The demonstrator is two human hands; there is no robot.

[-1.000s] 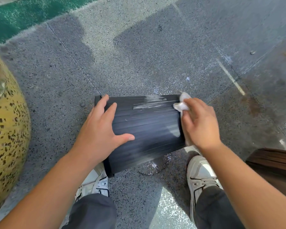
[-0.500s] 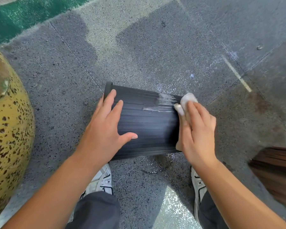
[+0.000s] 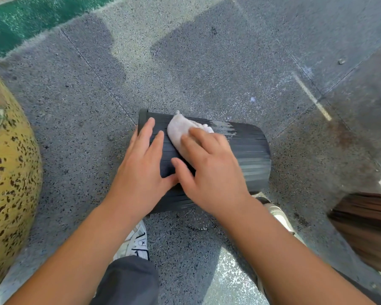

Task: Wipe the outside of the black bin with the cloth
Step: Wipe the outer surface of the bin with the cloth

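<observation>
The black ribbed bin (image 3: pixel 251 155) lies on its side on the stone pavement, rim to the left. My left hand (image 3: pixel 141 170) rests flat on its upper side near the rim, fingers spread, steadying it. My right hand (image 3: pixel 209 172) presses a pale cloth (image 3: pixel 180 132) flat against the bin's top, just right of my left hand. The cloth sticks out beyond my fingertips. A whitish smear (image 3: pixel 223 126) shows on the bin's far edge to the right of the cloth.
A large yellow speckled stone ball (image 3: pixel 9 177) stands at the left. A brown slatted object (image 3: pixel 365 227) sits at the right edge. My white shoes (image 3: pixel 134 243) and grey trouser legs are below the bin. Green ground (image 3: pixel 26 16) lies at the far left.
My right hand has slid the cloth left from the bin's right end to its middle, next to my left hand. The bin has turned slightly under my hands.
</observation>
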